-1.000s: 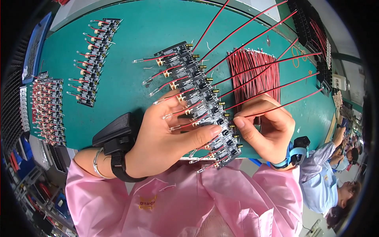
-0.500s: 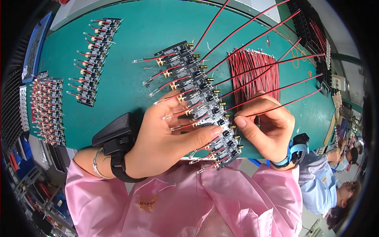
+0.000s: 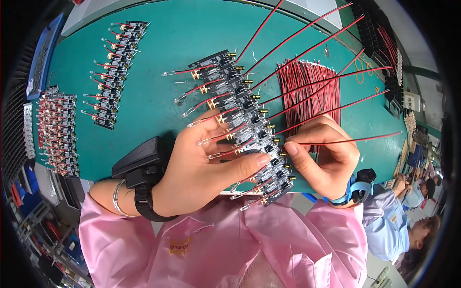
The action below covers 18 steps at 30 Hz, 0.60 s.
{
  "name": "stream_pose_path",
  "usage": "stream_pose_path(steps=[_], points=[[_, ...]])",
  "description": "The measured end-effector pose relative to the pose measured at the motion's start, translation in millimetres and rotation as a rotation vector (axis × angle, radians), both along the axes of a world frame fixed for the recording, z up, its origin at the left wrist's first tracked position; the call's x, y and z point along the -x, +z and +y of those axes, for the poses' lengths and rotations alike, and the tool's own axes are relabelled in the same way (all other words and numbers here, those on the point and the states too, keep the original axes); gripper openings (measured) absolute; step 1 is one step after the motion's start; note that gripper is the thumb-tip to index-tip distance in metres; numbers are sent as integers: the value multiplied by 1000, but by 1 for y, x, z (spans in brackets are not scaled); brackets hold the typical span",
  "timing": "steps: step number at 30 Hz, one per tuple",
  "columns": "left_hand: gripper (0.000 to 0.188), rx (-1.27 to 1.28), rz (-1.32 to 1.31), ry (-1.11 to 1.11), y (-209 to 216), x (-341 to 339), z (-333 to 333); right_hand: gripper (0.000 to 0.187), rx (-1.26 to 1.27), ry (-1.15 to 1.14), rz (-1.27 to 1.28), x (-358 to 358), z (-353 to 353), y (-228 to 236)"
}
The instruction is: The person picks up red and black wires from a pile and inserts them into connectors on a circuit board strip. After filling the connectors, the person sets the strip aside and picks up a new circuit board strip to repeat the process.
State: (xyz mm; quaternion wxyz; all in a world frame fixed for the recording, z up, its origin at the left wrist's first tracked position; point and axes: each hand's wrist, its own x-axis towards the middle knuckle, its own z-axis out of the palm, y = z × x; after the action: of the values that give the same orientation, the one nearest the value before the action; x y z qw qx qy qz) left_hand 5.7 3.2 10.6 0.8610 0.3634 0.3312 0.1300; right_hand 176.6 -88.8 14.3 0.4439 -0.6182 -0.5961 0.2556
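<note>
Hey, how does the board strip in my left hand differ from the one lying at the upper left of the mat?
The held strip is in your left hand; the other strip lies on the mat. Long red-black wires fan from the held strip's right side; the other strip shows none. The held strip's top leans left; the other strip's leans right. Both are dark, with short red leads along the left edge.

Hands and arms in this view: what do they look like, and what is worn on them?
The left hand and right hand are gloveless. The left wrist has a silver bangle, black strap and black angular device; the right, a light blue band with a small black device. The sleeves are pink.
</note>
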Motion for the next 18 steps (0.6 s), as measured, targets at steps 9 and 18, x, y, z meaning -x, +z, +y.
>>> stream_pose_path(steps=[9,18], points=[[38,-30,11,-14,-2,0,0,14,-49,22,-75,0,-1,0],[38,-21,18,-23,-1,-1,1,14,-75,44,-105,-2,0,-1]])
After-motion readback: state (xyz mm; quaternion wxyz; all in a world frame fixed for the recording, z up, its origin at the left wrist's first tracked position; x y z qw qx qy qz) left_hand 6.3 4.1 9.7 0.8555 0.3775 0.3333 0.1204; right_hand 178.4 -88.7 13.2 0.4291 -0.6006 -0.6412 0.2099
